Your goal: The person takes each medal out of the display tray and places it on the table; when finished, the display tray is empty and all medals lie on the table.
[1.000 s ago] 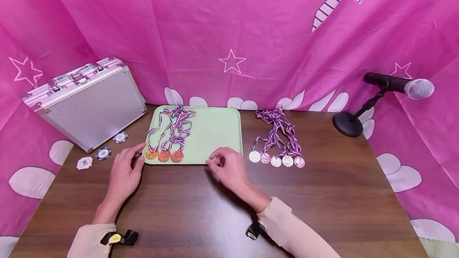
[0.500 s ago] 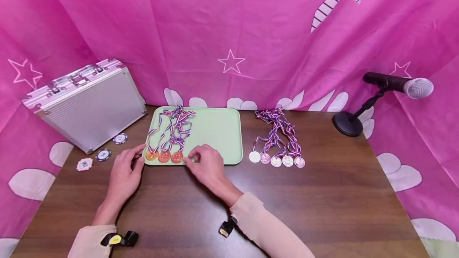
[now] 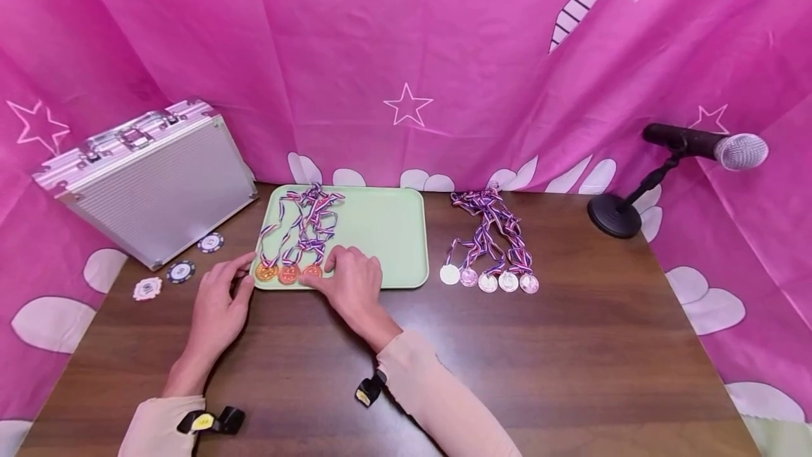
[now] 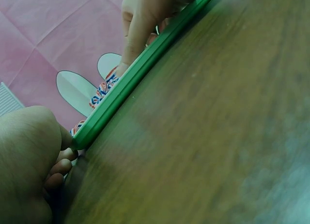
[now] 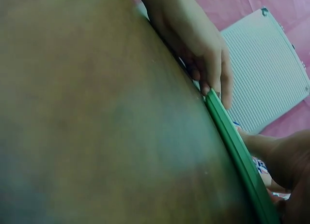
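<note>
On the left of the pale green tray (image 3: 380,238) lie three medals with striped ribbons, a gold-coloured medal (image 3: 266,272) and two reddish ones, a middle medal (image 3: 289,273) and a right medal (image 3: 312,271). My left hand (image 3: 218,305) holds the tray's front left corner, thumb and fingers about its rim. My right hand (image 3: 354,284) reaches over the front rim, thumb and index finger spread apart. Its thumb touches the right medal and partly covers it. In the left wrist view, the right hand (image 4: 143,25) has a digit down by the ribbons.
Right of the tray lie several silver-coloured medals (image 3: 488,282) with tangled ribbons (image 3: 488,221). A microphone (image 3: 704,148) on a black stand is at the far right. A silver case (image 3: 165,189) stands at the left, with poker chips (image 3: 180,271) before it. A pink curtain hangs behind.
My right hand has moved left along the tray's front edge to the right reddish medal, its thumb and index finger spreading. My left hand has stayed at the corner.
</note>
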The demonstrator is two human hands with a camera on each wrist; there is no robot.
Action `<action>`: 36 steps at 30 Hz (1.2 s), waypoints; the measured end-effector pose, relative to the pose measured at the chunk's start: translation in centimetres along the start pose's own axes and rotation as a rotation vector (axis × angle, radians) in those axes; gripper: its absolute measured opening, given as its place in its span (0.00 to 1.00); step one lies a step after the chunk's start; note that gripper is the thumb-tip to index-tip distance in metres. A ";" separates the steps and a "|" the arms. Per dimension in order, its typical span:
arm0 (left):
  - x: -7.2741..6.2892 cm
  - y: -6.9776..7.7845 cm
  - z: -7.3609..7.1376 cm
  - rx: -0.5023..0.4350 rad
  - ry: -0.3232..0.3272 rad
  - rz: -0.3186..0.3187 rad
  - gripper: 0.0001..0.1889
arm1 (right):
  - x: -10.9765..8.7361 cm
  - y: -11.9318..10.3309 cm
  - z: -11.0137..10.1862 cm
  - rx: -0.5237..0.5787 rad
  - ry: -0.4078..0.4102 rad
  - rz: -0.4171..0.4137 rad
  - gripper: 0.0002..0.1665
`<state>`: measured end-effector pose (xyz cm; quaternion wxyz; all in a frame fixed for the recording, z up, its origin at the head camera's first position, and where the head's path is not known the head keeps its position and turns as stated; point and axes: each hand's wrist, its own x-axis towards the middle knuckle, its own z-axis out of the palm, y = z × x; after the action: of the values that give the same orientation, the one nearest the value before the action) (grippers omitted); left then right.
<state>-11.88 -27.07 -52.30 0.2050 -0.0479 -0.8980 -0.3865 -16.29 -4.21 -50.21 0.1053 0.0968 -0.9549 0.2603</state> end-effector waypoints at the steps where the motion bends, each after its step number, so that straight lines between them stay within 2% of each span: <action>1: 0.0 0.0 0.0 0.000 0.002 0.000 0.21 | 0.2 0.0 0.0 0.001 -0.004 0.005 0.33; 6: 0.2 0.1 0.0 0.004 -0.008 -0.010 0.21 | 0.8 0.6 -0.5 0.044 -0.056 0.034 0.26; 11: 0.2 0.1 0.1 0.000 -0.011 -0.015 0.21 | 1.2 1.9 -2.1 0.139 -0.140 0.075 0.20; 19: 0.1 0.1 0.0 0.005 -0.016 -0.032 0.21 | 2.3 6.4 -1.4 0.189 -0.192 0.110 0.18; 24: 0.1 0.0 -0.1 0.005 -0.019 -0.031 0.21 | 2.3 7.2 -3.6 0.242 -0.261 0.147 0.15; 27: 0.0 0.0 -0.1 0.005 -0.019 -0.028 0.21 | 2.2 7.5 -4.1 0.251 -0.277 0.158 0.13; 31: 0.0 0.0 -0.1 0.005 -0.017 -0.025 0.21 | 2.1 8.1 -3.6 0.259 -0.273 0.158 0.12; 35: 0.1 0.0 -0.1 0.004 -0.014 -0.020 0.21 | 2.0 9.1 -2.6 0.298 -0.218 0.117 0.13; 36: 0.1 0.0 -0.1 0.004 -0.012 -0.018 0.21 | 1.9 9.1 -2.9 0.318 -0.205 0.106 0.13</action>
<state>-11.93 -27.17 -52.23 0.1959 -0.0418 -0.9003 -0.3863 -19.90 4.68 -51.64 -0.0227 0.0878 -0.9112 0.4019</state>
